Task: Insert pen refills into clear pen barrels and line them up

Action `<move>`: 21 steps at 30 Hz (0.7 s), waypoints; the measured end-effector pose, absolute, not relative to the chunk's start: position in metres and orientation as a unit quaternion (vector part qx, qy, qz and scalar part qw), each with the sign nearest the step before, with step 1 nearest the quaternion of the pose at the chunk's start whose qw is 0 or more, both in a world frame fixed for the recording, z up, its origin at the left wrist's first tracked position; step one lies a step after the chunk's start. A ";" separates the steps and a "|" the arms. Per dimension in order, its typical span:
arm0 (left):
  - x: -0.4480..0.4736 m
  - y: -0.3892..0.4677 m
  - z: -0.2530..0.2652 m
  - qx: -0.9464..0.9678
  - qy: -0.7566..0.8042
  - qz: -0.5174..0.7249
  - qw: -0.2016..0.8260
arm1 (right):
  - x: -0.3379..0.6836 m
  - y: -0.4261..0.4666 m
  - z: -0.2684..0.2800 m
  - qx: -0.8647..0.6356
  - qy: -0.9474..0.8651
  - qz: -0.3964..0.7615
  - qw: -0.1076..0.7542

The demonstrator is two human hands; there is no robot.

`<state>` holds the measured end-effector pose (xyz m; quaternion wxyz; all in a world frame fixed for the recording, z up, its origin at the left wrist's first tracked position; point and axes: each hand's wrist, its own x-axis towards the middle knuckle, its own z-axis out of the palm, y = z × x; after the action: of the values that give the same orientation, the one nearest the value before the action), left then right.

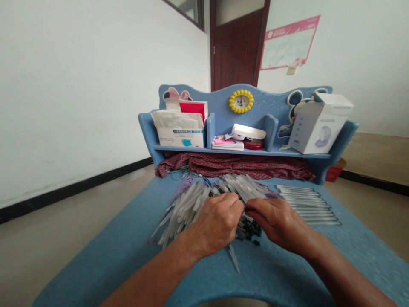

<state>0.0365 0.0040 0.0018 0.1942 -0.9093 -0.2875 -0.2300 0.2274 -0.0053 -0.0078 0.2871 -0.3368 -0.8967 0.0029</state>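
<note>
Both my hands meet over a pile of slim translucent pen barrels (pixel 188 204). My left hand (pixel 220 219) is closed in a fist, its fingers turned away from me. My right hand (pixel 276 219) pinches with thumb and forefinger right beside it. Something small and dark shows between the two hands, but most of it is hidden. Below my left hand, one tapered barrel (pixel 234 259) points toward me; whether the hand holds it I cannot tell. Small black pen parts (pixel 249 228) lie under and between my hands. At the right, several pens (pixel 308 204) lie side by side in a row.
The blue table (pixel 128 256) has a raised back shelf (pixel 198 150). On it stand a mask box (pixel 180 134), papers (pixel 226 143), a red round tin (pixel 254 145) and a white carton (pixel 319 123). A checked cloth (pixel 236 164) lies bunched below the shelf.
</note>
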 end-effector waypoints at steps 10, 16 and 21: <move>0.036 0.002 0.002 -0.911 -0.285 -0.212 0.209 | 0.224 -0.001 -0.013 -0.366 -0.878 -0.001 0.309; 0.036 0.005 0.001 -0.901 -0.279 -0.244 0.224 | 0.212 -0.001 -0.017 -0.420 -0.817 0.087 0.385; 0.036 0.008 -0.002 -0.893 -0.276 -0.254 0.248 | 0.208 0.002 -0.018 -0.442 -0.770 0.218 0.406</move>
<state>0.0362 0.0082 -0.0020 0.2480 -0.8931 -0.2765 -0.2537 0.2078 0.0018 -0.0183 0.4057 -0.4416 -0.7699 0.2181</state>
